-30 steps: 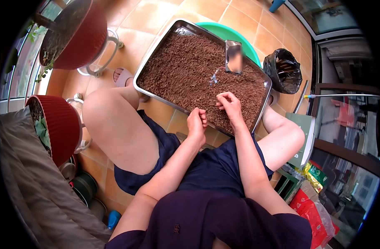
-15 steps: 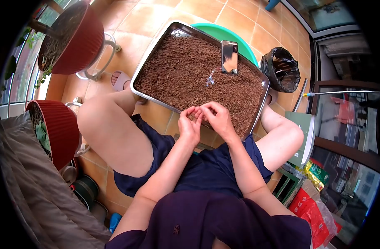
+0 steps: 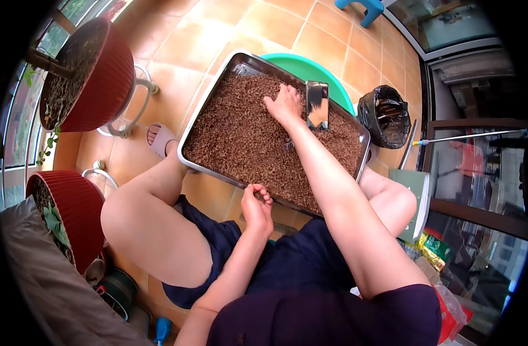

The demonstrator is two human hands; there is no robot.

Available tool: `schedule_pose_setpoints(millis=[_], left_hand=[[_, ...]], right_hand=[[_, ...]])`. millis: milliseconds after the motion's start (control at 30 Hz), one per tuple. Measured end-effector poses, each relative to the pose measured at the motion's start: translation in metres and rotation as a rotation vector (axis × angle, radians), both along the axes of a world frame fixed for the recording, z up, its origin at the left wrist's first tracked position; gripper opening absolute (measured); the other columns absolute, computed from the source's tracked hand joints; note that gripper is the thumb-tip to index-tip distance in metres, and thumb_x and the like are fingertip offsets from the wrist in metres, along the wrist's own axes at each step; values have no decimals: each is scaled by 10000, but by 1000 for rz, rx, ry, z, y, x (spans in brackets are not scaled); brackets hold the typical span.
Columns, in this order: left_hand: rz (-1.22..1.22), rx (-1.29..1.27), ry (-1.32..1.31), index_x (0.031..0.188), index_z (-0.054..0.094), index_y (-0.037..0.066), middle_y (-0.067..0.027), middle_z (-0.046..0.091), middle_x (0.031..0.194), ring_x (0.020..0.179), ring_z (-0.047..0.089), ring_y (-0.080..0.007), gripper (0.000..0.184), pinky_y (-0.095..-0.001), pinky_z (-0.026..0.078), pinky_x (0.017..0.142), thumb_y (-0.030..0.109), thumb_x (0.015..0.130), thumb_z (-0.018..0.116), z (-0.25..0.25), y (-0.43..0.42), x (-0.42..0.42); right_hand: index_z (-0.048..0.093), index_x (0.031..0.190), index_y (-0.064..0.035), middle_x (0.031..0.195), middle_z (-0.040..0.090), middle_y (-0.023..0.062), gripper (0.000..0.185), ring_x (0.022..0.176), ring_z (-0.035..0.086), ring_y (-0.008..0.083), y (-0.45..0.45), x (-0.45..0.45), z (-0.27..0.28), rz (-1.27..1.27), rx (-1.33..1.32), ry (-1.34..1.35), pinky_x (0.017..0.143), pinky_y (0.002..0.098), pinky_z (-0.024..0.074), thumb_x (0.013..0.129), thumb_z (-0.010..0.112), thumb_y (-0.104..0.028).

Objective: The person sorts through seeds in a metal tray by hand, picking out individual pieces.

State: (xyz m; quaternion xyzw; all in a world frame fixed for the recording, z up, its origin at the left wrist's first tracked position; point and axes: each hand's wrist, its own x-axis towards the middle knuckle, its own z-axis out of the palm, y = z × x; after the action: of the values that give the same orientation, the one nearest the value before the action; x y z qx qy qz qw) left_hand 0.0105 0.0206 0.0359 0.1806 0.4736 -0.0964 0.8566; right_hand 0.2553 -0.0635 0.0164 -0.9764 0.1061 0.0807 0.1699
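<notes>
A metal tray (image 3: pixel 209 168) rests across my lap area, full of coarse brown granules (image 3: pixel 235 127). My right hand (image 3: pixel 284 105) is stretched to the far side of the tray, its fingers apart and fingertips on the granules. My left hand (image 3: pixel 257 207) is at the tray's near edge, palm turned up and fingers curled; anything inside them is too small to make out. A phone (image 3: pixel 317 105) lies on the granules just right of my right hand. A small shiny thing near my right forearm is partly hidden.
A green basin (image 3: pixel 310 66) sits behind the tray. To the right stands a bin with a black bag (image 3: pixel 384 115). Red flowerpots (image 3: pixel 97 75) line the left side. A blue stool (image 3: pixel 365 10) is at the back, and a green box (image 3: pixel 411 202) is beside my right knee.
My hands were together over the tray's near edge. The right has moved away to the far side, onto the granules; the left has dropped slightly and curled. The camera view has shifted.
</notes>
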Motion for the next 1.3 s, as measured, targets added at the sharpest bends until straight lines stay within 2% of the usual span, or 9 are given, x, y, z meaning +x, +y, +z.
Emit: schedule_pose_setpoints(millis=[33, 167, 300, 500, 667, 767, 967, 1033, 1300], left_hand=[[4, -5, -4, 890, 487, 106, -7, 473, 769, 669, 442, -125, 185, -266, 383, 618, 257, 993, 461, 3, 0, 2], [-19, -3, -13, 884, 488, 107, -4, 478, 774, 676, 448, -121, 190, -264, 385, 628, 262, 993, 474, 6, -3, 5], [-40, 35, -9, 890, 493, 106, -3, 483, 778, 681, 454, -119, 190, -261, 386, 631, 265, 993, 475, 5, -5, 0], [-48, 54, -34, 890, 518, 97, -4, 502, 768, 667, 465, -115, 170, -257, 389, 611, 243, 969, 484, -7, -13, -7], [-107, 91, -3, 839, 493, 132, -2, 495, 747, 651, 466, -122, 189, -257, 382, 599, 270, 968, 476, -15, -23, -15], [-131, 88, 1, 790, 462, 151, 11, 470, 701, 613, 440, -117, 229, -260, 364, 572, 287, 974, 462, -16, -28, -19], [-211, 93, -5, 770, 450, 164, 38, 400, 630, 529, 356, -98, 269, -255, 304, 498, 302, 1000, 433, -16, -34, -20], [-249, 112, 11, 817, 476, 159, 49, 381, 622, 519, 334, -85, 268, -242, 283, 485, 317, 1025, 416, -18, -34, -22], [-324, 125, -5, 1177, 544, 73, 52, 443, 717, 573, 389, -67, 231, -224, 330, 505, 217, 1057, 409, -25, -38, -24]], right_hand=[[463, 1398, -42, 1455, 416, 186, 591, 1363, 382, 345, 10, 2, 5, -22, -10, 137, 1104, 477, 389, 888, 657, -269], [452, 1432, -101, 1504, 386, 146, 591, 1377, 378, 316, 32, -41, -15, 435, 58, 36, 1159, 453, 348, 901, 655, -264], [609, 1242, -113, 1422, 487, 125, 448, 1340, 427, 334, 14, -103, -6, 724, 192, -206, 1059, 489, 418, 802, 696, -110], [659, 1128, -111, 1395, 527, 104, 385, 1344, 441, 334, -75, -166, 19, 905, 101, -188, 1021, 483, 433, 750, 686, -46], [709, 987, -116, 1384, 550, 98, 322, 1307, 483, 335, -158, -206, 43, 801, -112, -115, 974, 478, 468, 687, 648, -14], [705, 962, -99, 1308, 595, 101, 226, 1237, 522, 330, -190, -227, 52, 594, -180, -112, 972, 465, 469, 746, 660, -50], [702, 965, -114, 1066, 646, 107, 131, 1053, 605, 297, -180, -248, 62, 19, 166, -87, 903, 395, 498, 848, 676, -166], [692, 946, -110, 966, 640, 104, 101, 920, 646, 292, -170, -250, 42, -75, 267, -113, 804, 403, 523, 857, 676, -154], [656, 843, -89, 852, 611, 102, 80, 856, 631, 303, -125, -241, 26, 182, 325, -76, 749, 428, 515, 795, 712, -121]])
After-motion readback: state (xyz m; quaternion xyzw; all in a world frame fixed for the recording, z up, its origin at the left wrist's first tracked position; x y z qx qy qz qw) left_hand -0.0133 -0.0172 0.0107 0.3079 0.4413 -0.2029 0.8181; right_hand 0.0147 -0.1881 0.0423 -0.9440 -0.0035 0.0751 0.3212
